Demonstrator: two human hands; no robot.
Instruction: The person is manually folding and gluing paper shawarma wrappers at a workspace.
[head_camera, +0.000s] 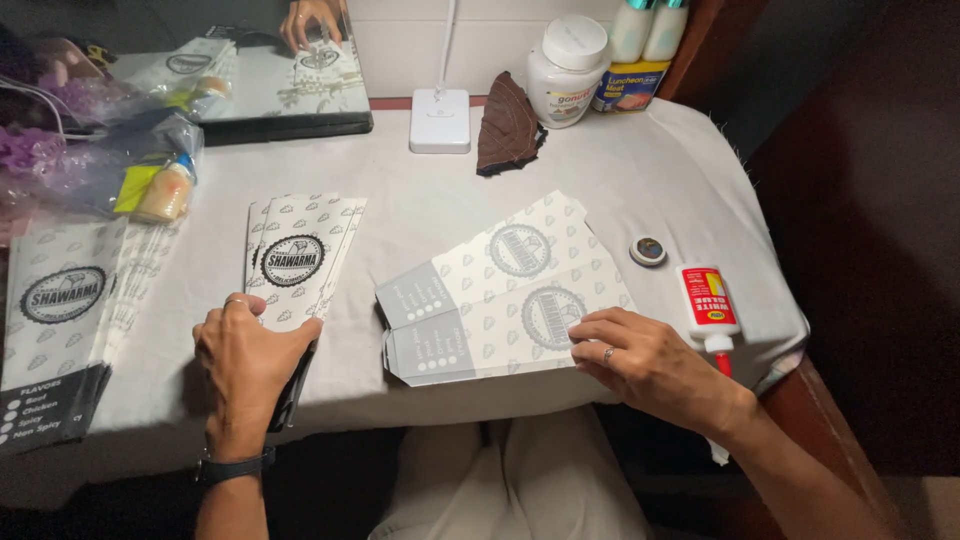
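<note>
Left hand (250, 350) laid flat on the near end of a stack of folded sleeves (298, 262), fingers curled loosely over the lower edge, pressing rather than gripping. Stack set on the bench (420, 215) left of centre, long axis running nearly straight away from the body, round emblem upright to the viewer, dark end hidden under the hand. Right hand (645, 360) rested on the right end of a flat carton blank (505, 300), fingers spread and open, tips touching the paper beside the lower round emblem. Blank spread in front of the body, long axis slanted from near left up to far right, grey panels pointing to the near left, pale patterned end to the far right. Glue bottle (708, 300) lying just right of the right hand, red cap toward the bench edge. Small round tin (648, 251) beyond the bottle. More printed bags (60, 310) piled at the far left. White jar (567, 70) and dark cloth (508, 125) against the wall.
</note>
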